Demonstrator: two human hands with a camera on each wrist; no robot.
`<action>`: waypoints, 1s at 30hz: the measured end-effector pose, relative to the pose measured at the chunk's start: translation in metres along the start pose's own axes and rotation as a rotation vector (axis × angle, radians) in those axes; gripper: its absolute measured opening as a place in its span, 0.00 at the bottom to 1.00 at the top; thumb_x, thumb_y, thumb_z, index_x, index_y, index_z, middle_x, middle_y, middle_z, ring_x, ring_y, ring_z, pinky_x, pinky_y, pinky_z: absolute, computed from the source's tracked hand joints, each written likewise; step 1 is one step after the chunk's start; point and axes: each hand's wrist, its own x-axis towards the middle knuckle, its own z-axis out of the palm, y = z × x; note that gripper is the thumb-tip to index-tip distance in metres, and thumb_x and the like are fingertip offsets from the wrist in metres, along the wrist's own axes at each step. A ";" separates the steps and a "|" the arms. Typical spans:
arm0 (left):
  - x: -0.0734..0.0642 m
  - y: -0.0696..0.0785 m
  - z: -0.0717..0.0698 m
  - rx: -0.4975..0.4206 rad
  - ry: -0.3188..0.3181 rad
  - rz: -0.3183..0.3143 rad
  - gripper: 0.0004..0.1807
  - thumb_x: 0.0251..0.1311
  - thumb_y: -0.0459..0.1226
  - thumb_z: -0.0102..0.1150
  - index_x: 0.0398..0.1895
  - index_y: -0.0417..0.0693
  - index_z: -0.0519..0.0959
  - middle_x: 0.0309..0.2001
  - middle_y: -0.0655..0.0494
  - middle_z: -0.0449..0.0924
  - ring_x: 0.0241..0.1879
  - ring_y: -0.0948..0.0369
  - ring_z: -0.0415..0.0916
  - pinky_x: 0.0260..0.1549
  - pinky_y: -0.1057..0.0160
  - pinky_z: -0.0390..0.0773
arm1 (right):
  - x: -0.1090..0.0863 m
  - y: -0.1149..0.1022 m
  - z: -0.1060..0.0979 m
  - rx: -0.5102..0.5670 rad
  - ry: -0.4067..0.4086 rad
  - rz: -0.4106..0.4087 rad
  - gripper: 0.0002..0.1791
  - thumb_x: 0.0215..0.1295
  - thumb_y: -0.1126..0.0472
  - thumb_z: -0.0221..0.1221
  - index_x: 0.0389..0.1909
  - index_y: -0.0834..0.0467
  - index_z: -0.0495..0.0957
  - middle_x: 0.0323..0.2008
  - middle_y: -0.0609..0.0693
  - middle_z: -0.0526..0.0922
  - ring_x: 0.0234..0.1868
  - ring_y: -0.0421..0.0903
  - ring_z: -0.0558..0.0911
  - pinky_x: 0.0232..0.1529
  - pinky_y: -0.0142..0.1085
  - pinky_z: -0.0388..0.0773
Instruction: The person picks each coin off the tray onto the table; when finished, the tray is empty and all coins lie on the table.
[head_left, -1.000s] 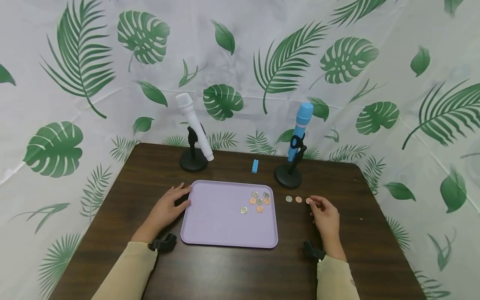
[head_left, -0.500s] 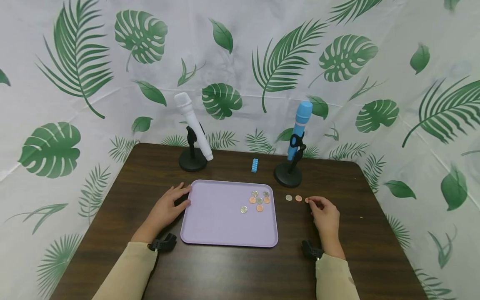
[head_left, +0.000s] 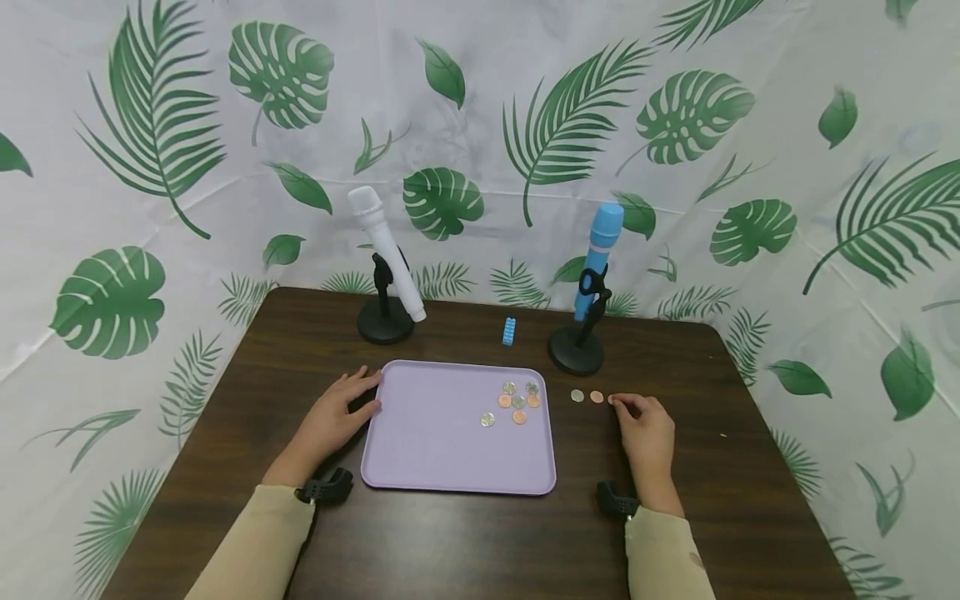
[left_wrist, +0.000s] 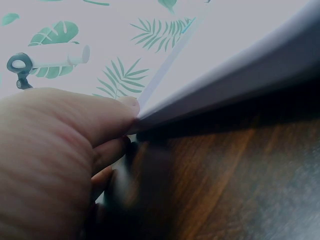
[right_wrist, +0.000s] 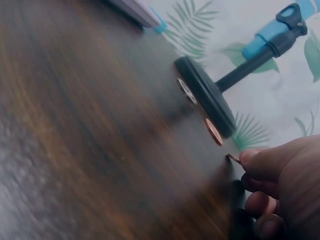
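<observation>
My right hand [head_left: 647,433] pinches a copper-coloured coin [head_left: 611,400] at the table's right side. In the right wrist view that coin [right_wrist: 233,158] sits at the thumb tip, mostly covered by it. To its left, in a row on the table, lie another copper-coloured coin [head_left: 597,397] and a silver coin [head_left: 577,396]. The lilac tray [head_left: 442,458] holds several silver and copper-coloured coins [head_left: 519,402] in its right half. With fingers spread and relaxed, my left hand [head_left: 333,417] touches the tray's left rim; its thumb [left_wrist: 112,112] meets the rim in the left wrist view.
Behind the tray stand a white microphone [head_left: 390,250] and a blue microphone [head_left: 602,237] on black round-based stands. A small blue studded block [head_left: 509,332] lies between them. The dark wooden table [head_left: 465,542] ends at a leaf-patterned cloth [head_left: 480,108].
My right hand has shifted slightly left, bringing the copper-coloured coin closer to the other two in the row. The left hand and the tray have stayed put.
</observation>
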 end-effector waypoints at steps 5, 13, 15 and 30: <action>0.000 0.000 0.000 0.004 -0.004 -0.006 0.33 0.77 0.45 0.66 0.81 0.53 0.72 0.82 0.48 0.69 0.87 0.40 0.54 0.84 0.29 0.52 | -0.001 -0.001 0.002 -0.008 -0.016 0.007 0.07 0.75 0.59 0.69 0.45 0.57 0.93 0.42 0.59 0.88 0.44 0.58 0.86 0.45 0.48 0.78; 0.000 0.001 0.000 0.000 -0.001 -0.002 0.33 0.77 0.45 0.66 0.81 0.52 0.72 0.81 0.49 0.70 0.87 0.42 0.55 0.84 0.30 0.52 | -0.001 -0.005 0.000 -0.024 -0.030 0.006 0.07 0.74 0.63 0.68 0.45 0.58 0.93 0.42 0.60 0.87 0.44 0.59 0.84 0.44 0.51 0.78; 0.001 0.001 0.000 -0.001 0.000 0.008 0.32 0.77 0.44 0.66 0.81 0.51 0.73 0.81 0.49 0.71 0.87 0.42 0.55 0.85 0.31 0.51 | -0.001 -0.004 -0.001 -0.030 -0.029 0.003 0.07 0.73 0.64 0.68 0.45 0.59 0.93 0.42 0.61 0.87 0.44 0.60 0.84 0.44 0.54 0.79; 0.001 0.004 -0.001 0.003 0.012 0.038 0.32 0.76 0.43 0.67 0.80 0.49 0.74 0.80 0.48 0.73 0.86 0.43 0.58 0.85 0.32 0.52 | 0.000 -0.003 -0.001 -0.032 -0.022 0.019 0.07 0.74 0.64 0.67 0.46 0.58 0.93 0.42 0.60 0.87 0.43 0.60 0.84 0.43 0.52 0.78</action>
